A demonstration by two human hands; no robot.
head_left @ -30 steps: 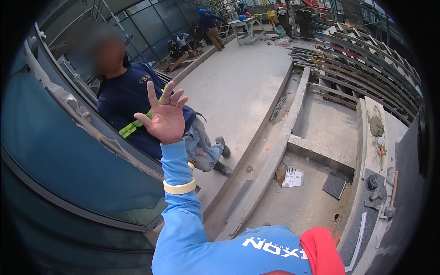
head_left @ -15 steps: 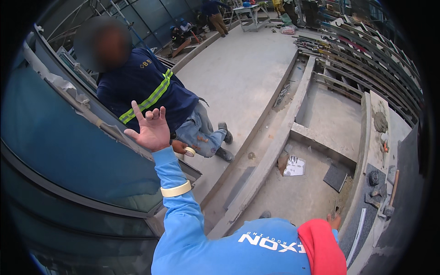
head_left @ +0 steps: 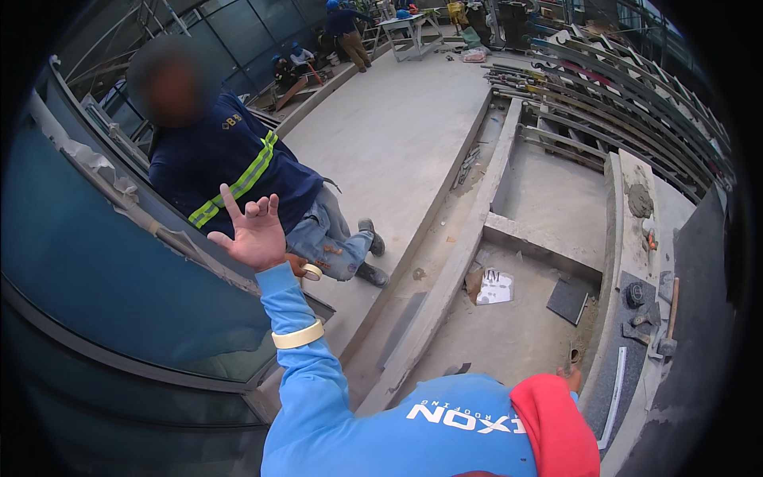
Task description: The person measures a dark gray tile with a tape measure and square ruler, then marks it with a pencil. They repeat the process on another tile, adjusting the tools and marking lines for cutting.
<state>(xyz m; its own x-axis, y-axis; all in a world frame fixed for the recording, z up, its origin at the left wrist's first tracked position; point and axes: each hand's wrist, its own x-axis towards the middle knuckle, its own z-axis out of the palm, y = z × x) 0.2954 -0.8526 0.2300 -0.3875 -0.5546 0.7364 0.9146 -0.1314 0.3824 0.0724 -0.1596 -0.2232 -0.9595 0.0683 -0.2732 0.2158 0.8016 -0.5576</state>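
Observation:
My left hand (head_left: 253, 237) is raised at the left, palm showing and fingers spread, with nothing in it. A cream roll of tape (head_left: 298, 335) sits around my blue left sleeve like a bracelet. Just beyond my left hand stands a co-worker (head_left: 238, 159) in a navy shirt with a reflective band; that person's hand holds another roll of tape (head_left: 312, 272). My right hand (head_left: 571, 377) is low at the right, beside the concrete ledge, closed around a small, narrow thing too small to name. A red cloth (head_left: 556, 425) covers most of my right arm.
On the ledge lie a dark stone slab (head_left: 616, 381), a hammer (head_left: 670, 326), a black round tool (head_left: 635, 295) and a white strip (head_left: 613, 397). A dark tile (head_left: 567, 300) and a white sheet (head_left: 496, 287) lie in the trough. Glass panels (head_left: 135, 294) stand left; stacked metal frames (head_left: 612, 95) far right.
The whole view has shifted slightly, so the surroundings sit further left. My left hand stays raised with its fingers spread; my right hand stays low beside the ledge.

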